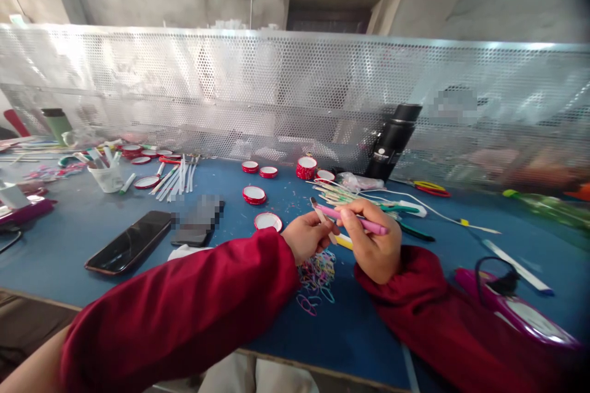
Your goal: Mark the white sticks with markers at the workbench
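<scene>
Desk (313, 338), blue on top, spreads across the lower view, backed by a perforated metal screen (276, 86) that runs the full width. Two dark red sleeves (198, 295) reach in over its near edge. A black bottle (391, 141) stands before the screen on the right; nearer, toward the right edge, lies a purple device (534, 319). On the left is a dark phone (131, 242), with a second dark slab (191, 236) just beside it. Close together above the desk are the left hand (306, 236) and the right hand (378, 242), the fingers of both pinching. Under them lies a heap of coloured rubber bands (318, 273); farther off sit round red-rimmed tins (254, 194) with white faces. The right fingers grip a pink pen (364, 222), dark tip toward the left hand. The left fingers pinch a slim pale strip (320, 214), its upper end near that tip; whether they touch is hard to tell.
</scene>
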`<state>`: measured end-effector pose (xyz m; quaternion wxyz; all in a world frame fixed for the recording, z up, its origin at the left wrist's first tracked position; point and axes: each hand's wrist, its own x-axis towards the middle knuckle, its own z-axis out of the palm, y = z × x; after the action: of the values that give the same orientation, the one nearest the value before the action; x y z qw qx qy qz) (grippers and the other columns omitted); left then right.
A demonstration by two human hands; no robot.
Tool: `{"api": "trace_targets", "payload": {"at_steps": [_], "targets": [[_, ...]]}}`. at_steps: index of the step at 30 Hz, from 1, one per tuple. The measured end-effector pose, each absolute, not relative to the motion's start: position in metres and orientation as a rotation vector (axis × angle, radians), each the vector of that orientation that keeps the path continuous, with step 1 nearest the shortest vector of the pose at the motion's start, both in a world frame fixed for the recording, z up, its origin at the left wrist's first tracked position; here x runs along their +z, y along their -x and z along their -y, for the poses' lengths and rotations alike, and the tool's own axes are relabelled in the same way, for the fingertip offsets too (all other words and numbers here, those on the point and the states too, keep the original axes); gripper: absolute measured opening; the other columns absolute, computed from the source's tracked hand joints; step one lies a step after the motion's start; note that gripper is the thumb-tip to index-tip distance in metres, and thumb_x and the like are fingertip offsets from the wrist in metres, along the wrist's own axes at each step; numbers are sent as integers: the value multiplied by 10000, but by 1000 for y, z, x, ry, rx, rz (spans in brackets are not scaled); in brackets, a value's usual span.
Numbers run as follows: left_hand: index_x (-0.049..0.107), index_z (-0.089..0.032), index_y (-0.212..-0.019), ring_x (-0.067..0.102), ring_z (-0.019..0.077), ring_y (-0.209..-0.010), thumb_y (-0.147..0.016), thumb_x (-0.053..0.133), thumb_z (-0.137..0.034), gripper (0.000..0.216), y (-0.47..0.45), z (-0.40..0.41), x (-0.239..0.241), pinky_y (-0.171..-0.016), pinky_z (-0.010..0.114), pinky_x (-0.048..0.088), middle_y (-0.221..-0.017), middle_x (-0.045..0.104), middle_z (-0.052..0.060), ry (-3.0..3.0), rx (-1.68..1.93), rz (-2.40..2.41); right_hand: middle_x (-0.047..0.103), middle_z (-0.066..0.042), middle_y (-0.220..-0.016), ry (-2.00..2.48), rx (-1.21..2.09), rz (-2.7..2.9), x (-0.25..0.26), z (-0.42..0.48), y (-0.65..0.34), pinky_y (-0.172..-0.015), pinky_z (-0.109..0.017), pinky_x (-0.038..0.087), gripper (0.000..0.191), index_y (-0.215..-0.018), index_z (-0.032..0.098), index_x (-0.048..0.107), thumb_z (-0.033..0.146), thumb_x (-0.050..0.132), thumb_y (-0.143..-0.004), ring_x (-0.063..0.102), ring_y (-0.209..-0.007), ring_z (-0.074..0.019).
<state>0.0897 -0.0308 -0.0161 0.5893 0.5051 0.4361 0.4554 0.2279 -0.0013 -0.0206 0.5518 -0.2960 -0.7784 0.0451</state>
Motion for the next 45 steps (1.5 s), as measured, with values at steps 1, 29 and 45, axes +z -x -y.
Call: {"api": "trace_targets", "payload": {"at_steps": [1, 29, 45], "targets": [[497, -158, -743, 320, 47, -373, -911, 418, -246, 206, -90, 30, -17, -424, 197, 238, -454, 397, -67, -1177, 1049, -1011, 602, 6, -666, 707, 98, 1833, -21, 1, -228, -661, -303, 446, 146, -743, 207, 580, 269, 544, -870, 577, -648, -157], [465, -168, -717, 344, 40, -377, -876, 498, -392, 277, -89, 29, -22, -415, 192, 244, -473, 434, -63, -1212, 1090, -974, 674, 6, -696, 715, 128, 1745, -24, 0, -224, -652, -305, 514, 61, -844, 214, 603, 249, 635, -805, 643, -649, -166], [476, -161, -707, 342, 37, -360, -888, 481, -350, 262, -89, 29, -22, -406, 188, 242, -452, 436, -60, -1214, 1082, -944, 654, 5, -692, 671, -6, 1787, -23, -2, -226, -643, -286, 479, 41, -794, 216, 587, 216, 613, -826, 618, -679, -158]]}}
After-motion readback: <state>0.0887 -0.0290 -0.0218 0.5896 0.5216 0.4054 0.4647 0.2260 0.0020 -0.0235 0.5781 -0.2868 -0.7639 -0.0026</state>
